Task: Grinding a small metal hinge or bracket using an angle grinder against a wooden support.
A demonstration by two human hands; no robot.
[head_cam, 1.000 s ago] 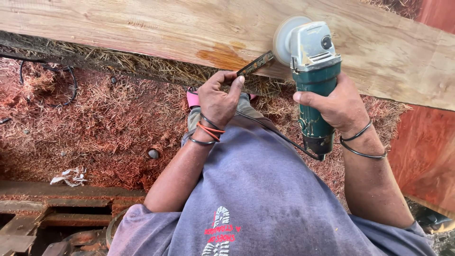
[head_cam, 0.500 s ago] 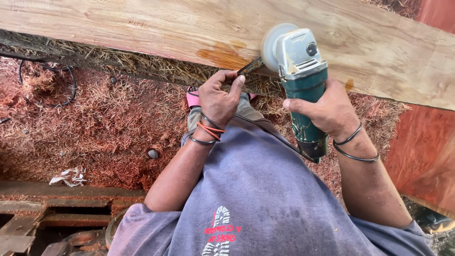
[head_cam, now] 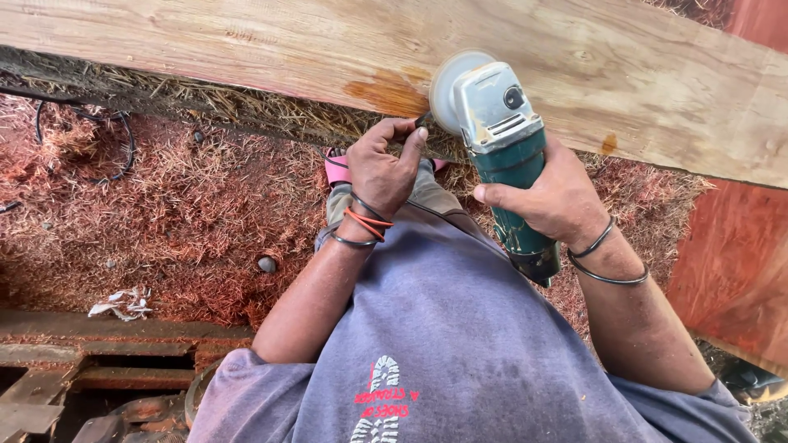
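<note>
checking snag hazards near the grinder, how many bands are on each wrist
5: three on the left wrist, two black and one orange; two black on the right wrist. More may be hidden underneath.

One angle grinder (head_cam: 501, 148), one wooden plank (head_cam: 246, 49), two hands, five wristbands.

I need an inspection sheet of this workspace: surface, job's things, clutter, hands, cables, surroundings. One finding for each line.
Surface: pale wooden plank running across the top, with an orange-brown stain near the tool.
Job's things: green angle grinder, its disc at the plank's lower edge.
Clutter: white crumpled scrap and a small grey stone on the red shavings.
Hands: right hand wraps the grinder body; left hand grips a thin dark side handle beside the disc.
Cables: dark cable looping over the shavings at left.
Surroundings: reddish timber at right; wooden rails at lower left.
</note>
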